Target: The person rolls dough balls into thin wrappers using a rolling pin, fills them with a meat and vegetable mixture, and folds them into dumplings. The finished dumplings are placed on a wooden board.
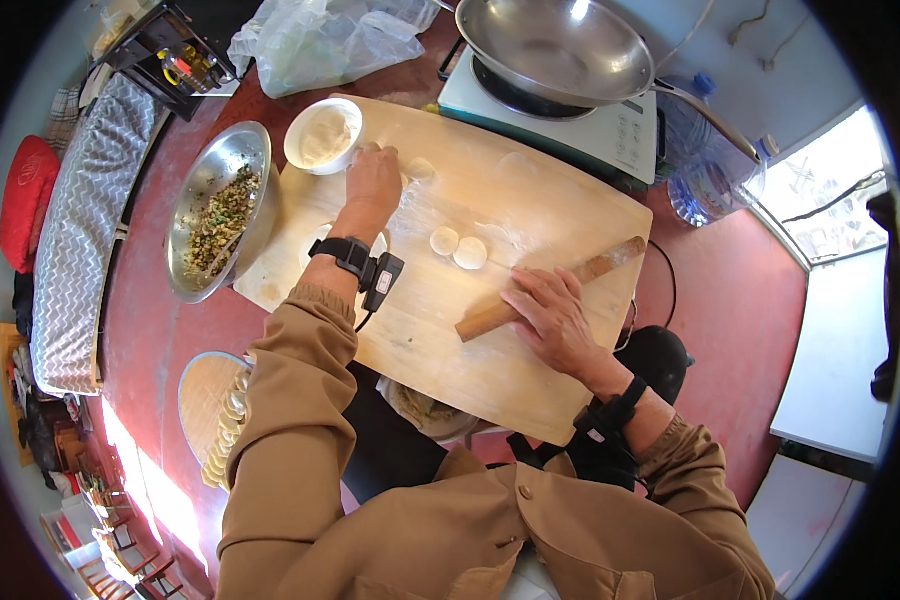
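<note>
My left hand (373,178) is at the right side of a white bowl (293,148) of flour, its fingers bunched downward. Whether anything is between those fingertips is hidden. A pale dough disc (421,169) lies just right of it. Beneath my left wrist, pale round shapes, partly covered, show on the floured wooden board (540,202). My right hand (553,319) holds a wooden rolling pin (612,259), which lies slantwise on the board's right part. Two small flattened dough rounds (444,241) sit side by side between my hands.
Left of the board stands a steel bowl (259,142) of chopped filling with a utensil in it. Shaped dumplings (229,427) line a round tray (206,397) by my left sleeve. A steel wok (555,45) sits on an induction cooker (487,105) beyond the board, near plastic bottles (709,187).
</note>
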Motion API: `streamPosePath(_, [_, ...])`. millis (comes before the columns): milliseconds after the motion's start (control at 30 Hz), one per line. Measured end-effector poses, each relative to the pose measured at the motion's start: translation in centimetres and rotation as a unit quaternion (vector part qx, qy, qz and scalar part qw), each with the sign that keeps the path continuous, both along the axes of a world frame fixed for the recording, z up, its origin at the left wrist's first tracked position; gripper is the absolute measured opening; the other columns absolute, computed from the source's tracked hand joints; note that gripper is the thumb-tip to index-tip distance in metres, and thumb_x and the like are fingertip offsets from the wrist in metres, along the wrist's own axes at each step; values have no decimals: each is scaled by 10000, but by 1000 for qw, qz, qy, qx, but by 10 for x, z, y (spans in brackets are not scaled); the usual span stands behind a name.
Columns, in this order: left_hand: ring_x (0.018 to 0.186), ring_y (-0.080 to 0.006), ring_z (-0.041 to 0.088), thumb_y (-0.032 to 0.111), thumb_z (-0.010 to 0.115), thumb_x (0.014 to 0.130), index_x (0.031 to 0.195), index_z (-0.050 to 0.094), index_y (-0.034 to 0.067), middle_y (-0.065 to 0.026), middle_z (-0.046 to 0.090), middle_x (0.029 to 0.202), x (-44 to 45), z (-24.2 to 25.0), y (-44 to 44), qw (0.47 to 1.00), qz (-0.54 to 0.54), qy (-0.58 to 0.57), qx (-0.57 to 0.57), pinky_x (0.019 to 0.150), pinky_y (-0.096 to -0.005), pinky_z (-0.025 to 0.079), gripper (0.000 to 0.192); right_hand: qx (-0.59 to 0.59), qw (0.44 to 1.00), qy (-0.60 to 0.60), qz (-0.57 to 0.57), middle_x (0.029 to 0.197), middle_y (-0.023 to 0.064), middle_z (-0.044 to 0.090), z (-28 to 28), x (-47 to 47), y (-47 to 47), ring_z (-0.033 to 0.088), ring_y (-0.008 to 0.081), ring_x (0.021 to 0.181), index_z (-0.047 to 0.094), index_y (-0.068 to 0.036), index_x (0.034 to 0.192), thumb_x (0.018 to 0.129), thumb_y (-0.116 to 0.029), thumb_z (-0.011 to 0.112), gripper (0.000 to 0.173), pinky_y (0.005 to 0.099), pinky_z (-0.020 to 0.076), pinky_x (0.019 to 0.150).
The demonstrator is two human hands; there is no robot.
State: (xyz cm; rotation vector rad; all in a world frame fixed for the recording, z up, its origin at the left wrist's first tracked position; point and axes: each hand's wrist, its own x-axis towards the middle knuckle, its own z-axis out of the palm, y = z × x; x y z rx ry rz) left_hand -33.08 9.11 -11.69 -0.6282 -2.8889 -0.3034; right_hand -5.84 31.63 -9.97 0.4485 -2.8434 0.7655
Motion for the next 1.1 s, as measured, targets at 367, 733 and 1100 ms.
streamPosePath(367, [936, -392, 617, 108, 594, 877, 926, 636, -5, -206, 649, 971, 46, 17, 44, 938, -120, -103, 308, 826, -457, 506, 130, -10, 1000, 7, -2, 1317, 101, 574, -6, -2, 1, 500, 289, 1260, 664, -141, 1155, 740, -117, 770, 429, 492, 285, 1110])
streamPosePath(733, [971, -386, 589, 96, 650, 860, 1149, 612, 8, -181, 523, 1131, 162, 4, 42, 969, -134, -132, 162, 831, -449, 515, 304, -33, 998, 61, 8, 996, 37, 593, -3, -8, 11, 553, 256, 1016, 692, -166, 1036, 677, -91, 779, 376, 410, 369, 954])
streamPosePath(1100, [989, -390, 596, 141, 666, 840, 1098, 611, 35, -195, 533, 1147, 177, 2, 22, 958, -79, -150, 230, 867, -442, 507, 284, -2, 999, 32, 26, 949, 37, 585, 0, 16, 8, 553, 259, 1006, 684, -175, 1010, 704, -134, 767, 319, 417, 401, 899])
